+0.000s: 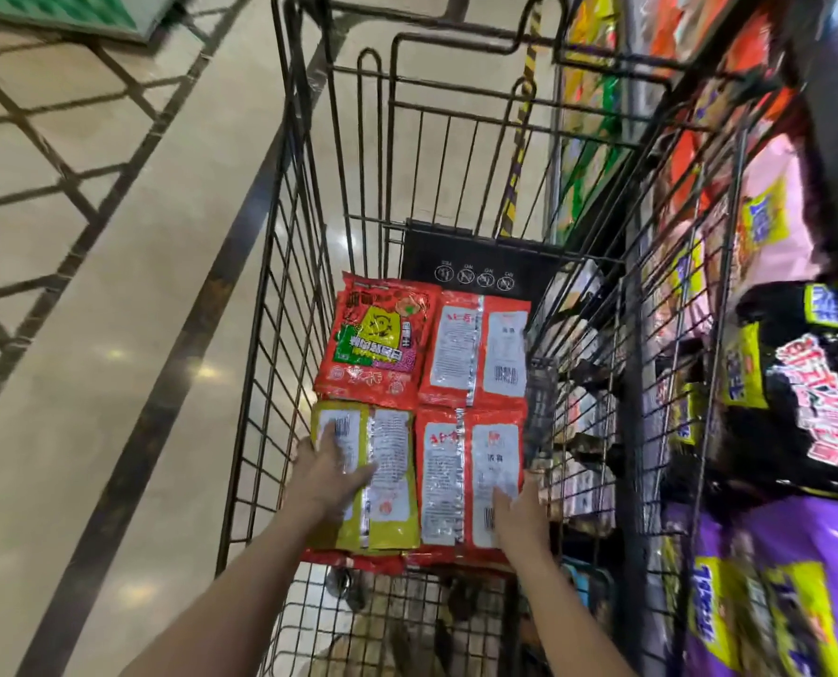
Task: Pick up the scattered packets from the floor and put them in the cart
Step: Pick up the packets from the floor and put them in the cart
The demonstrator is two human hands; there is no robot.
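Wire cart (280, 364) holding four packets in a two-by-two block on its floor. Far left: red packet (375, 342), front up, its print too blurred to read. Far right (478, 351) and near right (466, 481): red packets, backs up, with barcodes and white text panels, illegible. Near left: yellow packet (390, 481), back up. Left hand (329, 473) rests flat on the yellow packet, grip wide. Right hand (522, 513) rests on the near right packet, fingers straight. Right of the cart: shelves (773, 334) of snack bags.

Both forearms are bare to the left hand (326, 473) and right hand (522, 515).
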